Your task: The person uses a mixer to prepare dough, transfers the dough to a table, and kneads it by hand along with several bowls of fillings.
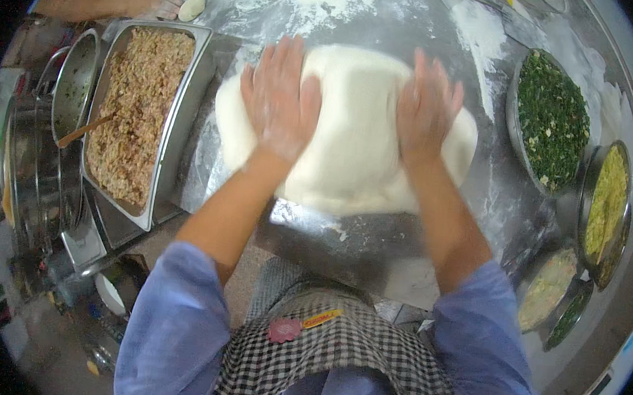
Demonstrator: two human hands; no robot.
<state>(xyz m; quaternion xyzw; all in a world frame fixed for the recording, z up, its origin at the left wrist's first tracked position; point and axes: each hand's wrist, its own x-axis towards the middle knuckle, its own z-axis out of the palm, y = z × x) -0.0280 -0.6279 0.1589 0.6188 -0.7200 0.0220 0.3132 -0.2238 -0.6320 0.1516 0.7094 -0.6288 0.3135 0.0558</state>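
A large slab of pale, smooth dough [356, 127] lies on a floured metal worktop [387, 29] in front of me. My left hand [283, 96] rests flat on the dough's left part, fingers pointing away from me and thumb spread. On its right part lies my right hand [429, 106], palm down, fingers somewhat apart and slightly blurred. Between my hands the dough bulges up, and its edges spread out past both of them. Neither hand grips anything.
To the left stands a steel tray of minced filling [138, 108] with a wooden handle [85, 129] sticking out. Bowls of chopped greens [552, 122] and yellow filling [606, 206] are at right. A co-worker's hand [155, 3] touches a dough round [192, 9] at the upper left.
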